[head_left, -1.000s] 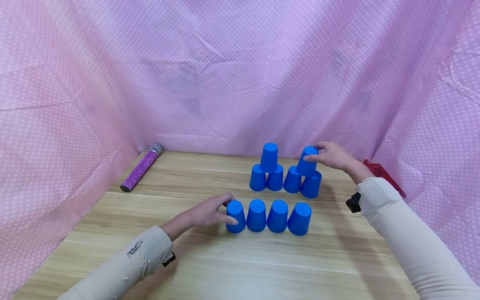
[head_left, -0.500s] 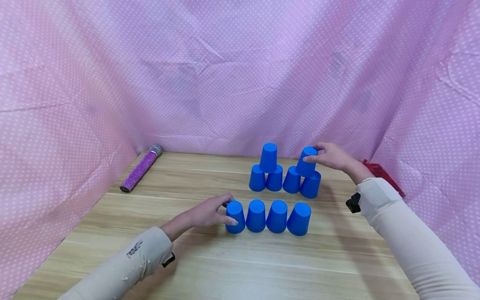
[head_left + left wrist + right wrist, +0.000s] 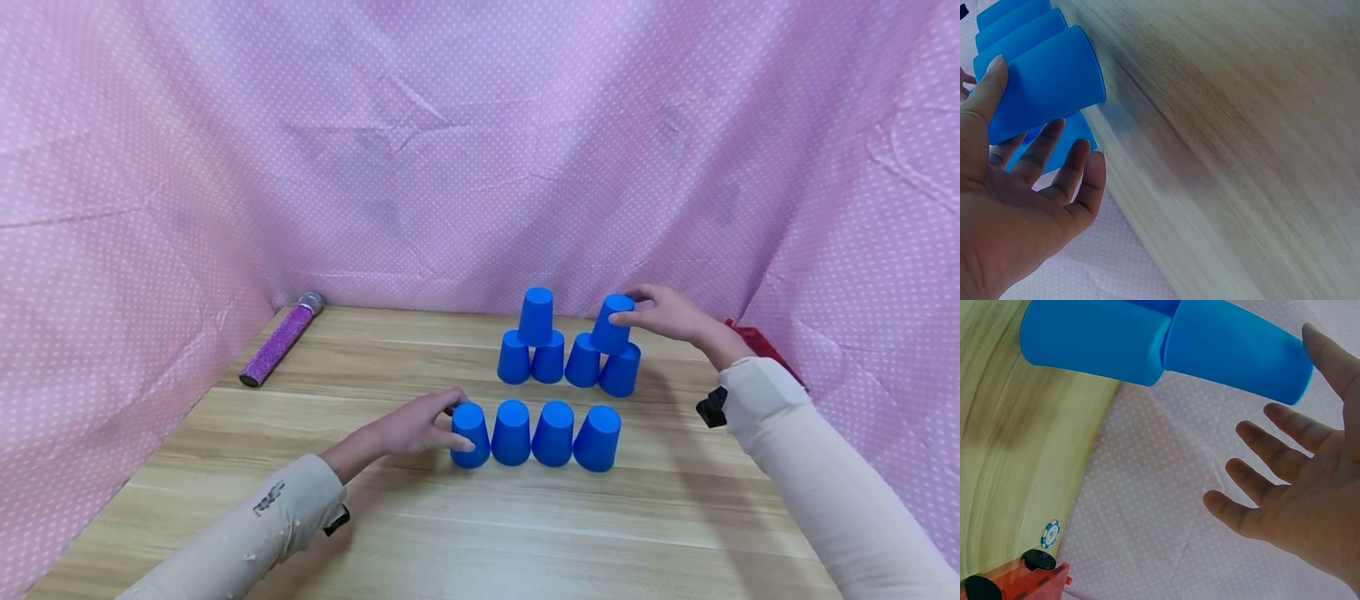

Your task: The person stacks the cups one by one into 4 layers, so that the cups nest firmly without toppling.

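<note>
In the head view, several upside-down blue cups stand in a near row. My left hand (image 3: 416, 423) grips the leftmost cup (image 3: 470, 435), thumb on its near side and index finger behind. The left wrist view shows this cup (image 3: 1054, 81) between thumb and fingers. Behind the row are two small pyramids of three cups each. The left pyramid's top cup (image 3: 536, 317) stands free. My right hand (image 3: 663, 312) is at the right pyramid's top cup (image 3: 612, 327), fingers spread and extended. In the right wrist view, thumb and index fingertips sit right at that cup's (image 3: 1235, 350) end.
A purple glittery microphone (image 3: 281, 342) lies at the table's far left. A red toy with black wheels (image 3: 1019, 581) sits at the right edge, near a small poker chip (image 3: 1050, 534). Pink dotted cloth (image 3: 480, 167) hangs round the table (image 3: 420, 533).
My right hand and sleeve have shifted slightly to the right relative to the top cup, the fingers easing off it. The left hand and the cups keep their places.
</note>
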Available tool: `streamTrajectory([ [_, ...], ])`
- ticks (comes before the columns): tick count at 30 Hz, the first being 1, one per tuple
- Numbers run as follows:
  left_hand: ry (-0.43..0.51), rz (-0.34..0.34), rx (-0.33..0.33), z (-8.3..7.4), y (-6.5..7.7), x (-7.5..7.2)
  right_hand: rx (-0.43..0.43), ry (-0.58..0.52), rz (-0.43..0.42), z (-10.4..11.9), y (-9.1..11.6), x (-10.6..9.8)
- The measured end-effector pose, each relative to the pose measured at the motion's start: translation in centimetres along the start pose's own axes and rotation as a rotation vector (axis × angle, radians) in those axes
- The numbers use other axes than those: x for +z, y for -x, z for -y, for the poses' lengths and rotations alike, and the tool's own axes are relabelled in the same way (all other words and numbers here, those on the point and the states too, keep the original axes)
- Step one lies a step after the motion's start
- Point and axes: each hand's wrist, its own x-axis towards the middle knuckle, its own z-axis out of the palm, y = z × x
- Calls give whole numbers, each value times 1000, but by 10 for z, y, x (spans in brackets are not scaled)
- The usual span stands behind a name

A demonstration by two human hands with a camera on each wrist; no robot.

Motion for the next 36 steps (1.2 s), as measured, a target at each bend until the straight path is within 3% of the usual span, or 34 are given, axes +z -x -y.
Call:
streamTrajectory([
  [5,-1,-4,-7,-1,1,0,13,-15,-59,-1,22,-6],
  [10,-6,-8,-6,-2,1,-1,5,-17,-166,5,59,-12],
  [14,-14,-15,-9,-2,0,-2,-108,-18,-300,11,89,-6],
  [18,-11,-5,-16,-1,1,-1,-210,28,-360,14,113,15],
  [23,-12,-8,-8,0,0,-1,-237,92,-269,20,129,46],
  [28,-26,-12,-18,0,-1,-2,-198,124,-149,19,128,80],
  [36,-26,-9,-17,-2,0,-1,-148,53,-40,15,116,103],
])
